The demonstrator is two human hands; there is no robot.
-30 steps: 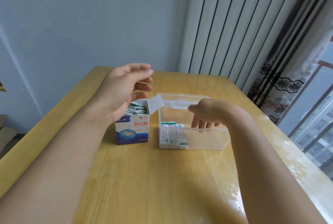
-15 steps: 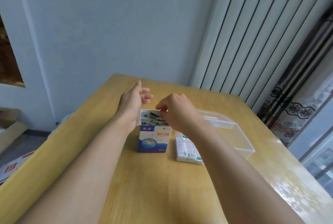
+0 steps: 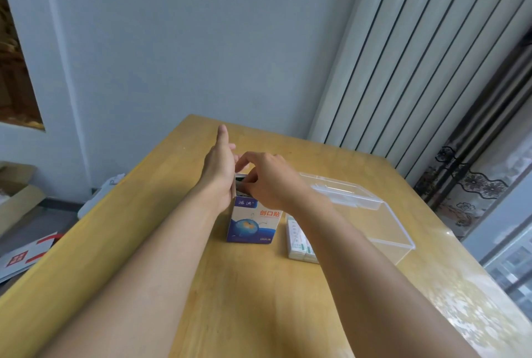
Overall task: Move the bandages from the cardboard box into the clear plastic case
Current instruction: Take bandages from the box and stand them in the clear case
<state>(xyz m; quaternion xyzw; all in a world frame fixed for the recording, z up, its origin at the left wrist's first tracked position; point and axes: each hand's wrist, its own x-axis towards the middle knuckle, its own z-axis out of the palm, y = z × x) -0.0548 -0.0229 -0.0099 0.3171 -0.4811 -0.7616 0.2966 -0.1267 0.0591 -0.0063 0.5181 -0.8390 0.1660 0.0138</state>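
Two bare forearms reach from the near edge of the wooden desk toward its middle. The cardboard box stands upright near the middle of the desk, with a blue and white front and red characters. Just to the right of it, a stack of white bandages stands inside the near left corner of the clear plastic case (the forearm covers part of the stack). The case stretches from there toward the right edge of the desk, and its clear lid is open at the far side.

The left hand rests against the left side of the box top, with fingers straight and pointing to the far edge, grasping nothing. The right hand is over the open top of the box, with fingers curled down into it; whether they pinch a bandage I cannot tell, because the hand hides the opening.

Beyond the desk are a pale blue wall and a striped curtain.
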